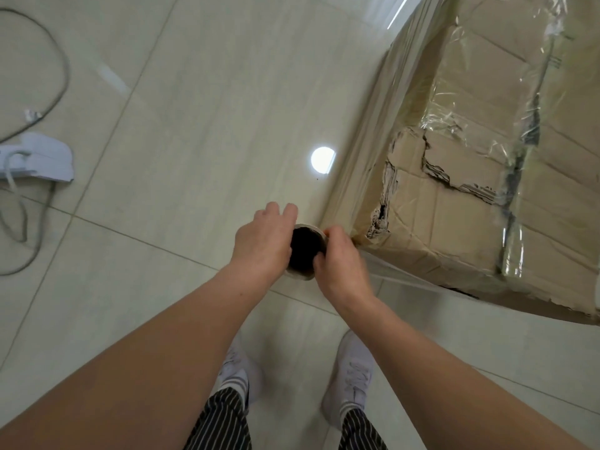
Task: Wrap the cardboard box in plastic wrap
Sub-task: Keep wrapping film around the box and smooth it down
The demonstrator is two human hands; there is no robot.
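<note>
My left hand (263, 241) and right hand (341, 264) both gripped the wrap roll (303, 251), upright just beside the cardboard box (470, 206) corner; I judged this kept the film (406, 274) taut.

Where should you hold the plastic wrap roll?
Grip the roll at its open top rim, one hand from each side, as the left hand and right hand do now. It stands upright with the hollow core facing up, and film pulls off lower down toward the cardboard box.
</note>
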